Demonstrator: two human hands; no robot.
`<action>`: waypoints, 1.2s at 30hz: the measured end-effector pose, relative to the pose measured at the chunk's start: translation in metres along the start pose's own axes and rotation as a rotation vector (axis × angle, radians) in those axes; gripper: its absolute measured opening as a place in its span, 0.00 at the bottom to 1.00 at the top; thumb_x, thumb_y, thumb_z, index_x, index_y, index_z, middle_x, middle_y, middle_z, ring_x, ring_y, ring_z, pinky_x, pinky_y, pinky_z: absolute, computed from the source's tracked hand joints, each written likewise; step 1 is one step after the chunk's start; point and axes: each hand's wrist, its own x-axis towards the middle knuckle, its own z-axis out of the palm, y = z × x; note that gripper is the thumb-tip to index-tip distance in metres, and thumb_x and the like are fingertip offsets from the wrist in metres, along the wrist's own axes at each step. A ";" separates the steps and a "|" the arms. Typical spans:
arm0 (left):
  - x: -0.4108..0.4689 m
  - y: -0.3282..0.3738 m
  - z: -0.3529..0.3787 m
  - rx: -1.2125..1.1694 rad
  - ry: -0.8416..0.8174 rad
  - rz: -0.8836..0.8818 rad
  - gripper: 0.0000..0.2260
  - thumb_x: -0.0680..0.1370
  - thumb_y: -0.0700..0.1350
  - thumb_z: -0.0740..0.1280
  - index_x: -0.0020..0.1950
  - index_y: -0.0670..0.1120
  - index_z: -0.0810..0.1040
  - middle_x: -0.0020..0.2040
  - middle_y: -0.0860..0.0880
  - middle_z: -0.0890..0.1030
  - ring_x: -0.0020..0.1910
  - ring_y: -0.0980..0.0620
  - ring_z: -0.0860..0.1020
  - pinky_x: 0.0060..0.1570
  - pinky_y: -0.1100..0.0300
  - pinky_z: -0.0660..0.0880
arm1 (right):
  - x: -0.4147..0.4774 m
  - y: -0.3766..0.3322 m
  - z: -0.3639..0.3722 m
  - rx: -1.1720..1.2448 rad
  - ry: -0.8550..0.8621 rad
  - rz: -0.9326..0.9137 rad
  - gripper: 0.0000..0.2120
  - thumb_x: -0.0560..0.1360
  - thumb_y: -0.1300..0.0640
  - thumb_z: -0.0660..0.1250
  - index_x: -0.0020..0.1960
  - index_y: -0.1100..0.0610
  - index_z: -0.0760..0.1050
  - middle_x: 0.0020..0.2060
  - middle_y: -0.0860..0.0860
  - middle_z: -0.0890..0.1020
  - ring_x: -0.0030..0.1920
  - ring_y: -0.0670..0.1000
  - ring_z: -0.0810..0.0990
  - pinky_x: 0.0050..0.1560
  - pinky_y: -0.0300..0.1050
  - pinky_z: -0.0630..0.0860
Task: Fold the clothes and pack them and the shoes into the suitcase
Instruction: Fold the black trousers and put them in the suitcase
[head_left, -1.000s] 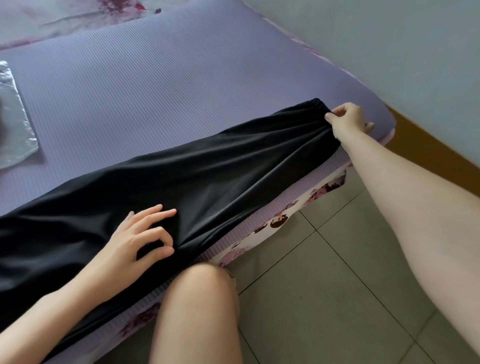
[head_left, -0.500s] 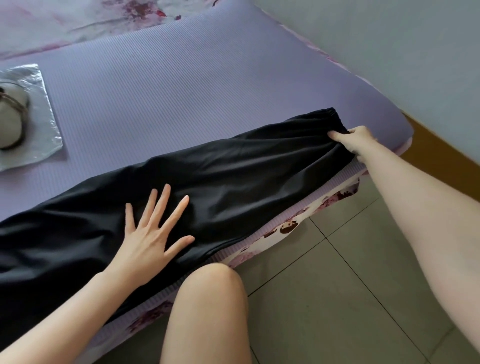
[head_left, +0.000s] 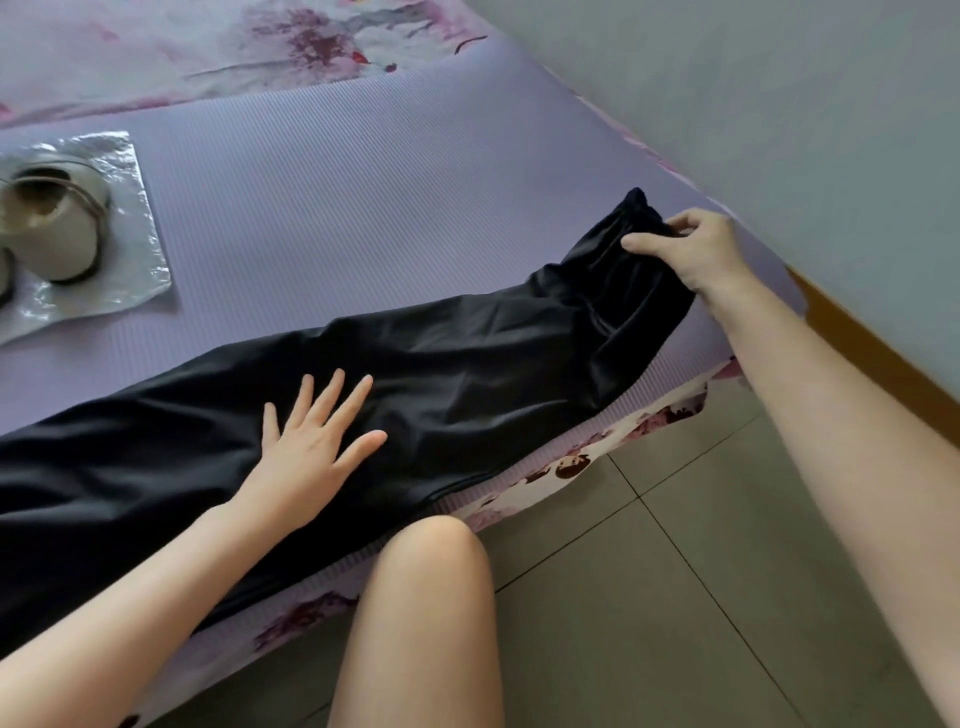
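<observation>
right hand (head_left: 696, 254): black trousers (head_left: 467, 364) waistband end now lifted | left hand (head_left: 311, 441): pinch flattened to palm-down

The black garment (head_left: 467, 364) ran off the left edge, its far end unseen. A second beige shoe (head_left: 3, 278) was mostly cut by that edge. The right hand (head_left: 698, 254) covered the garment's gathered corner.

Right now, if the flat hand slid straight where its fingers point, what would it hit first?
The left hand would meet only more black pants, then purple mat, as far as I can tell. The shoes sit aside.
</observation>
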 end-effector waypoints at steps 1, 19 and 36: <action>-0.003 0.001 -0.005 -0.060 0.040 -0.003 0.30 0.74 0.66 0.46 0.75 0.62 0.45 0.78 0.54 0.45 0.76 0.54 0.39 0.73 0.45 0.38 | -0.014 -0.010 0.010 0.008 -0.021 -0.022 0.15 0.65 0.53 0.78 0.43 0.54 0.73 0.40 0.49 0.79 0.45 0.52 0.81 0.49 0.48 0.78; 0.037 0.039 -0.037 -0.877 0.163 -0.373 0.33 0.68 0.64 0.70 0.68 0.49 0.69 0.62 0.48 0.73 0.55 0.50 0.77 0.50 0.51 0.79 | -0.197 0.022 0.144 -0.363 -0.286 -0.536 0.20 0.75 0.50 0.68 0.65 0.52 0.74 0.65 0.47 0.75 0.66 0.46 0.70 0.68 0.44 0.66; 0.059 0.041 -0.050 -0.377 0.320 -0.305 0.15 0.73 0.52 0.68 0.59 0.51 0.78 0.56 0.51 0.79 0.60 0.48 0.73 0.62 0.52 0.68 | -0.209 0.053 0.143 -0.078 -0.129 -0.529 0.11 0.76 0.51 0.66 0.53 0.54 0.82 0.56 0.47 0.80 0.59 0.43 0.75 0.62 0.38 0.70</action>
